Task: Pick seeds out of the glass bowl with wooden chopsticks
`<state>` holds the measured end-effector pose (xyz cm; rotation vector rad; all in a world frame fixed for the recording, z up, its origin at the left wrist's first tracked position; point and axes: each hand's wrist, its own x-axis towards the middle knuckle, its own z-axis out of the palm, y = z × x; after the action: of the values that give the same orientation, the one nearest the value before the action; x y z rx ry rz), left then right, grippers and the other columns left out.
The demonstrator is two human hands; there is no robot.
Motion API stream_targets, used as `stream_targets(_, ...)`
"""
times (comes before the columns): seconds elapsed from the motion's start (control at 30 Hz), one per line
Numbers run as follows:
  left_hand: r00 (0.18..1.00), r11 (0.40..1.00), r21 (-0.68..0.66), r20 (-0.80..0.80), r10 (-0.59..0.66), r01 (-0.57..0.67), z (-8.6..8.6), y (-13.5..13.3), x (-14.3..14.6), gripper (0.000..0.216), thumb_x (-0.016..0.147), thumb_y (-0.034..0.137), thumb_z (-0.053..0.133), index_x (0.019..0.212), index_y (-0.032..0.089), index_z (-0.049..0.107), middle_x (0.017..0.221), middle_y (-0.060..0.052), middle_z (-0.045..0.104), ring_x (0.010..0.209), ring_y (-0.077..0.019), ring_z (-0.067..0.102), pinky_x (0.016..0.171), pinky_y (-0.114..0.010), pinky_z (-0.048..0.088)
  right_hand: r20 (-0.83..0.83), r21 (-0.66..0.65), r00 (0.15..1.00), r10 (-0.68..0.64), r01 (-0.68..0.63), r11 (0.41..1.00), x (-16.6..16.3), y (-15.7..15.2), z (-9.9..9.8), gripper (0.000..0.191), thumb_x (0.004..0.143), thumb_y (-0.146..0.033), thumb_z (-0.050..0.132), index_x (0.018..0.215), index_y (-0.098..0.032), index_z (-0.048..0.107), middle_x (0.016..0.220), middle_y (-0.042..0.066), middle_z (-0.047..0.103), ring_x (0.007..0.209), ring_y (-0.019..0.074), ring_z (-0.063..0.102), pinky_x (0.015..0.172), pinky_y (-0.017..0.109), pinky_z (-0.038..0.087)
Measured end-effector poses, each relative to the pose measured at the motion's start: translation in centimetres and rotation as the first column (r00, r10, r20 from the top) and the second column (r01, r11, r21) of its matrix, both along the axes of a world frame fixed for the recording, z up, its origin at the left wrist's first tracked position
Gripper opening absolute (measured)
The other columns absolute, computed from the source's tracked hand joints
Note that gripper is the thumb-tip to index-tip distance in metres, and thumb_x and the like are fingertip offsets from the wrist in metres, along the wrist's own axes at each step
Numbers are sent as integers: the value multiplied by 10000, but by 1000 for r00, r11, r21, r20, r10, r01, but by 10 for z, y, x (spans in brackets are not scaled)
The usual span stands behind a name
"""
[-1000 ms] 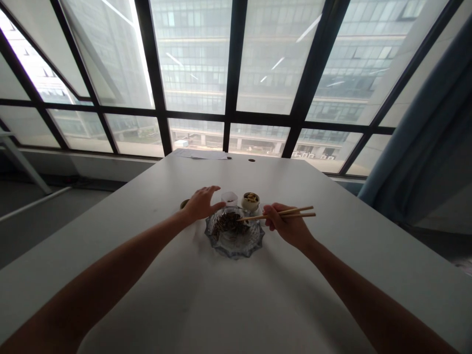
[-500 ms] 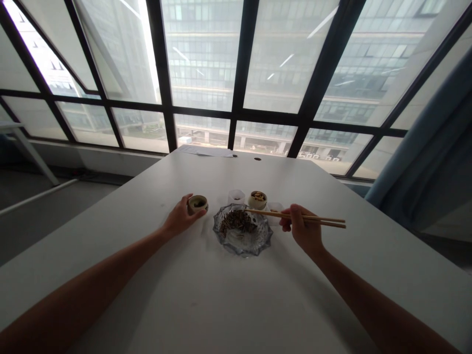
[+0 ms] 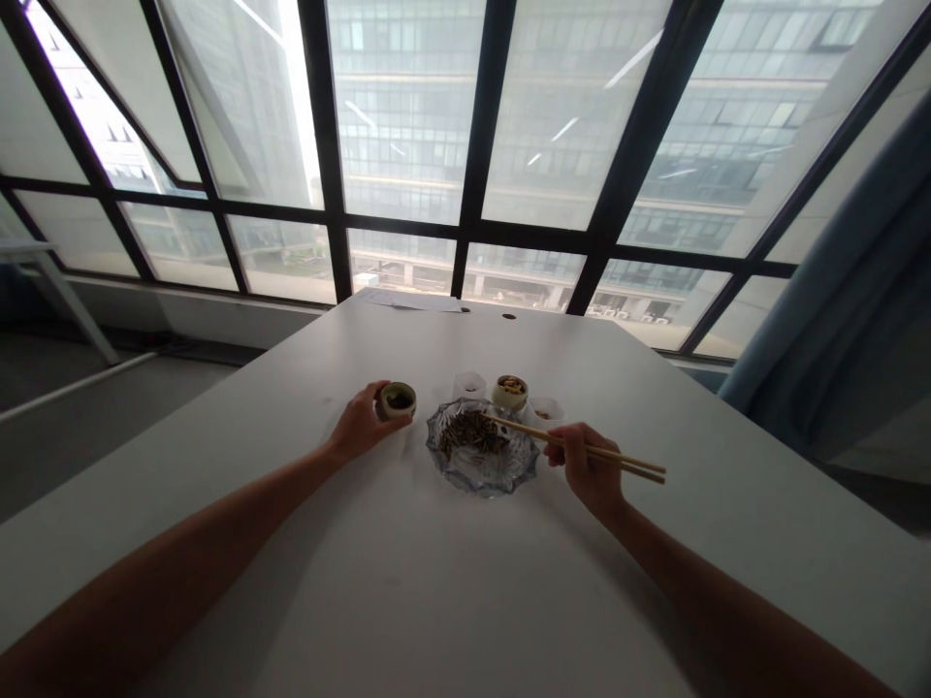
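Observation:
My left hand (image 3: 364, 421) is wrapped round a small cup (image 3: 399, 399) with something dark inside, left of the glass dish. In my right hand (image 3: 588, 465) is a pair of wooden chopsticks (image 3: 626, 465), slanting down to the left. Their tips reach over the far part of a scalloped clear glass dish (image 3: 518, 472). A heap of small dark striped pieces, like sunflower seeds (image 3: 472, 433), lies in the dish. Whether the tips grip a piece is too small to tell.
Behind the dish stand a clear plastic cup (image 3: 469, 385), a small cup of yellowish-brown pieces (image 3: 510, 393) and another clear cup (image 3: 547, 410). Papers (image 3: 411, 301) lie at the far edge of the white table (image 3: 407, 601). Windows rise beyond; a blue curtain (image 3: 836, 252) hangs at right.
The chopsticks have tilted more steeply, and my right hand has dropped lower and slightly left. My left hand and its cup sit slightly further right in view, the cup tipped a little differently.

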<state>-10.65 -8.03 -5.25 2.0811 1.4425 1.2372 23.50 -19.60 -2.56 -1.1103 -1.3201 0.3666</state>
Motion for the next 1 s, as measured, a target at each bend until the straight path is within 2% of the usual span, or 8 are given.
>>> stream_targets(0.13,1000,1000,13,-1,-7,7,-1,0,0,762,655,583,765,1266,182,550,1172,-128,707,1095,-296,671,953,-442,548,127,36,989,74,-79,996,-9,-7,-5,509,891,-663,564,735,-196,696,520,21,661,418,142,590,436,266,497)
stream_targets(0.37,1000,997,-75,7,31,-30,2,-4,-3,786,683,636,722,1274,152,539,1159,-154,708,1053,-296,688,897,-412,563,-253,-9,967,-35,34,999,-13,8,-7,604,830,-759,553,709,-173,634,476,14,616,354,125,527,356,247,426)
stream_targets(0.5,1000,996,-89,-7,28,-28,1,-3,-4,850,687,653,711,1318,123,502,1191,-178,691,1092,-304,672,927,-418,548,-355,-31,933,-57,49,998,-8,13,-7,633,781,-783,585,692,-158,630,472,11,610,348,114,517,353,237,409)
stream_targets(0.6,997,998,-23,-40,59,-60,2,-2,-4,826,748,643,657,1339,93,482,1272,-214,646,1173,-317,630,1008,-454,503,-386,-48,921,-55,40,998,-6,15,-8,637,774,-784,590,690,-154,629,472,10,610,348,111,518,352,234,407)
stream_targets(0.7,985,984,155,-132,108,-87,15,-4,2,700,811,594,618,1326,134,500,1359,-205,599,1278,-333,554,1090,-504,425,-400,-54,915,-53,34,998,-6,16,-8,637,769,-789,590,693,-158,625,467,9,609,346,115,521,349,236,408)
stream_targets(0.8,959,960,278,-264,98,-21,37,-6,22,596,869,538,585,1337,178,496,1385,-169,594,1315,-326,525,1118,-520,380,-398,-52,916,-44,25,998,-6,17,-8,661,737,-816,592,686,-158,625,465,11,610,342,110,516,345,231,399)
stream_targets(0.9,917,970,232,-398,24,75,60,-3,59,621,880,507,585,1386,175,445,1388,-159,597,1298,-314,544,1112,-496,383,-395,-66,917,-55,32,997,-5,18,-6,684,709,-838,590,682,-156,631,468,16,613,346,110,522,348,229,401)
stream_targets(1.0,862,993,61,-504,-57,101,73,7,101,699,858,486,611,1429,148,393,1373,-186,603,1261,-339,574,1070,-490,413,-395,-67,916,-77,55,996,-3,19,-4,675,717,-830,593,685,-157,631,469,18,614,347,116,526,349,235,406)
